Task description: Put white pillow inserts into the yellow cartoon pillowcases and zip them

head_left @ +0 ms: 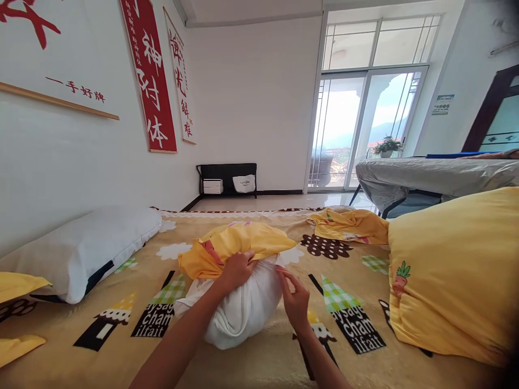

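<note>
A white pillow (253,313) lies bunched up in front of me, its far part tucked inside a yellow pillowcase (251,240) with a printed pattern. My left hand (238,270) is closed at the edge of the case, its fingers curled over the yellow cloth and resting against the pillow. On the pillow's right side, my right hand (295,297) pinches a bit of white fabric between thumb and fingers, pulling it slightly taut. Part of what the left fingers grip is hidden under them.
Everything lies on a tan patterned blanket (162,359). To the left rests another white pillow (109,243), with yellow cloth (20,286) nearby. A yellow-cased pillow (454,275) stands at right, near a crumpled yellow case (352,224). Beyond is a plastic-covered table (438,175).
</note>
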`<move>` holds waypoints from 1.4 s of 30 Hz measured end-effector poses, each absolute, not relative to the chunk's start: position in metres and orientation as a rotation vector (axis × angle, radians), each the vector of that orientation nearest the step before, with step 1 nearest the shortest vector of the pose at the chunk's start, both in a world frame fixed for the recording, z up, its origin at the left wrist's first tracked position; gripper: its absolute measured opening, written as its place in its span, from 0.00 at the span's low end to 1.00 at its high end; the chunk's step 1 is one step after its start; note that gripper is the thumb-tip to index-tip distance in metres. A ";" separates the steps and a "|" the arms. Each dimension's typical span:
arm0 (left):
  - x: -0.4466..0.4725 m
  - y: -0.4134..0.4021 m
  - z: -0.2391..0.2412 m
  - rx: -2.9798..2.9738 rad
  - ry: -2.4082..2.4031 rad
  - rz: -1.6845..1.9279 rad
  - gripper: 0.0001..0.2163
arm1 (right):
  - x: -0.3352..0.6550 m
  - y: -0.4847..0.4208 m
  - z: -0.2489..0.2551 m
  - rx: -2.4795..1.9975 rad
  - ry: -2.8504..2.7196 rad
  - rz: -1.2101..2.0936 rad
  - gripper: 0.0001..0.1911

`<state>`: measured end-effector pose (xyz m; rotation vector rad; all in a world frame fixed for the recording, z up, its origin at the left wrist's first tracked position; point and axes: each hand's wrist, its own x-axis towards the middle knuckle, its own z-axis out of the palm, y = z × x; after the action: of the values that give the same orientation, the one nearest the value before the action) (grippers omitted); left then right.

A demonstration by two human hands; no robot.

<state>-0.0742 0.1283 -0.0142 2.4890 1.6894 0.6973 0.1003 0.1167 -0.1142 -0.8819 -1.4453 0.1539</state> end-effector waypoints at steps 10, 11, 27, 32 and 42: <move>-0.061 0.111 -0.006 2.719 1.726 0.510 0.13 | 0.050 0.141 -0.119 -0.975 -1.829 -0.061 0.18; -0.061 0.109 -0.005 2.745 1.703 0.507 0.13 | 0.044 0.146 -0.115 -0.984 -1.838 -0.058 0.17; -0.053 0.112 -0.016 2.588 1.678 0.572 0.10 | 0.073 0.089 -0.142 -0.866 -1.922 -0.191 0.25; -0.053 0.099 -0.009 2.754 1.522 0.407 0.09 | 0.060 0.134 -0.136 -0.991 -1.925 -0.068 0.20; -0.214 0.001 -0.058 2.540 1.352 1.062 0.12 | 0.147 0.076 -0.140 -1.022 -1.938 0.159 0.24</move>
<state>-0.2135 0.0013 -0.0584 2.5404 1.3523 1.0618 0.1470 0.0759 -0.1398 -1.0220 -1.9375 0.1585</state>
